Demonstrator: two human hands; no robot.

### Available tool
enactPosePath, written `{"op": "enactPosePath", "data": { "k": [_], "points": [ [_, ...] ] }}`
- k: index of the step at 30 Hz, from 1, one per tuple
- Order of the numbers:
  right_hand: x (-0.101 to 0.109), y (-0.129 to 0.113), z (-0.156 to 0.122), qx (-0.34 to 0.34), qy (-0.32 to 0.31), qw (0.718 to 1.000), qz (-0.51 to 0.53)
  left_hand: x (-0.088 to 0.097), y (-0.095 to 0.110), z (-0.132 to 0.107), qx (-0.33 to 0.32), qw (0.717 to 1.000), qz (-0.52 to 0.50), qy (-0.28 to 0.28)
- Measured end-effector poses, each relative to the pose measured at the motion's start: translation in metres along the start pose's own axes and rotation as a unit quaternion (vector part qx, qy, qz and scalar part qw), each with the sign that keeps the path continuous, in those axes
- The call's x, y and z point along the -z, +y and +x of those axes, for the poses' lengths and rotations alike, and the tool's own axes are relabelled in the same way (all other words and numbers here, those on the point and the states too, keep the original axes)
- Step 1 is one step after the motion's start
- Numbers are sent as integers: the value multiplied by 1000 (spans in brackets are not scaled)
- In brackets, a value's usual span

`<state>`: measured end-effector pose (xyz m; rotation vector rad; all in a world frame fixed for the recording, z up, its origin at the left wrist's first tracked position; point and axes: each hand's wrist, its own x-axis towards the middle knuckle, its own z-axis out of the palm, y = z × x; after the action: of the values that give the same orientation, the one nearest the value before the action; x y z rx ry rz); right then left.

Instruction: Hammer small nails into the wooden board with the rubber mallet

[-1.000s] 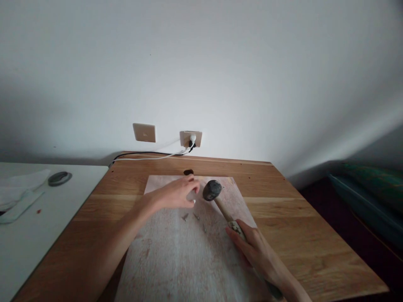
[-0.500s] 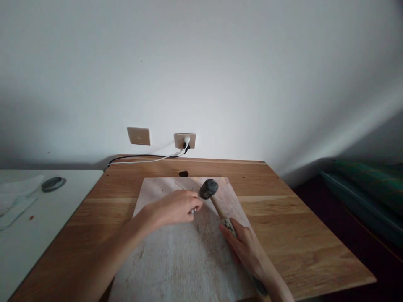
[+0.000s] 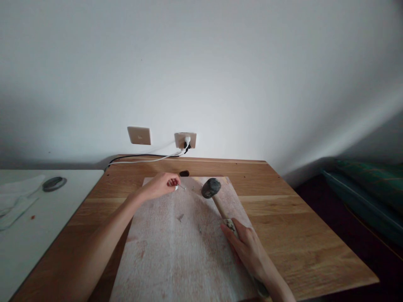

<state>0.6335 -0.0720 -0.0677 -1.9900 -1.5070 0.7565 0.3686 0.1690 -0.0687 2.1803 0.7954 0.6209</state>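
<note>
My right hand (image 3: 247,243) is wrapped round the handle of a rubber mallet (image 3: 211,188) with a dark head and a wooden shaft. The mallet's head is over the upper right part of a whitish worn board (image 3: 157,256). Near the board's far left edge, my left hand (image 3: 162,184) is closed, its fingertips pinching what looks like a thin nail (image 3: 183,187). Small metal pieces (image 3: 180,217) lie in the middle of the board, and another nail-like piece (image 3: 199,227) shows to their right. Whether that one stands or lies, I cannot tell.
The board rests on a brown wooden table (image 3: 299,235) against a white wall. Plugs and cables (image 3: 151,158) run from a wall socket (image 3: 185,140) along the back edge. At the left, a white table (image 3: 22,256) bears a grey round object (image 3: 54,184) and a cloth (image 3: 19,197).
My left hand has moved left and away from me, from beside the mallet head to the board's far left part, uncovering small metal pieces. My right hand and the mallet have barely shifted.
</note>
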Motion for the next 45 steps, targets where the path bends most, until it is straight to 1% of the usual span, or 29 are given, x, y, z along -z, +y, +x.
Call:
{"op": "enactPosePath", "data": {
  "k": [5, 9, 11, 13, 15, 17, 19, 21, 22, 24, 26, 29, 31, 34, 39, 45],
  "points": [
    [-2, 2, 1, -5, -31, 999, 12, -7, -5, 0, -4, 1000, -14, -9],
    [-3, 5, 1, 7, -13, 1000, 1, -10, -2, -2, -5, 1000, 3, -13],
    [-2, 6, 0, 6, -21, 1000, 5, -12, 0, -4, -13, 1000, 11, -5],
    [-2, 5, 0, 13, -29, 999, 17, -16, -1, -8, -18, 1000, 13, 16],
    [-1, -3, 3, 20, -25, 999, 32, -20, -3, -11, -14, 999, 5, 43],
    [0, -18, 9, 31, -11, 998, 63, -24, -7, -12, -11, 998, -1, 62],
    [2, -35, 17, 59, 10, 993, 102, -26, -10, -13, -11, 997, 2, 74],
    [5, -50, 26, 93, 10, 987, 129, -27, -13, -13, -12, 997, 13, 80],
    [6, -56, 30, 103, -2, 986, 132, -28, -13, -13, -14, 996, 18, 84],
    [7, -62, 35, 99, -42, 988, 111, -28, -14, -13, -24, 995, 25, 92],
    [5, -63, 38, 84, -81, 991, 66, -29, -13, -13, -29, 995, 23, 97],
    [-4, -62, 40, 84, -110, 990, 21, -30, -12, -13, -14, 995, 11, 100],
    [-10, -63, 43, 87, -128, 987, 32, -30, -11, -13, -3, 995, 0, 104],
    [-14, -64, 53, 67, -161, 983, 56, -31, -12, -14, 9, 994, -14, 109],
    [-12, -61, 67, 45, -178, 982, 46, -31, -12, -14, 16, 993, -42, 112],
    [-18, -51, 66, 36, -197, 979, 49, -28, -6, -15, 20, 993, -39, 111]
  ]
}}
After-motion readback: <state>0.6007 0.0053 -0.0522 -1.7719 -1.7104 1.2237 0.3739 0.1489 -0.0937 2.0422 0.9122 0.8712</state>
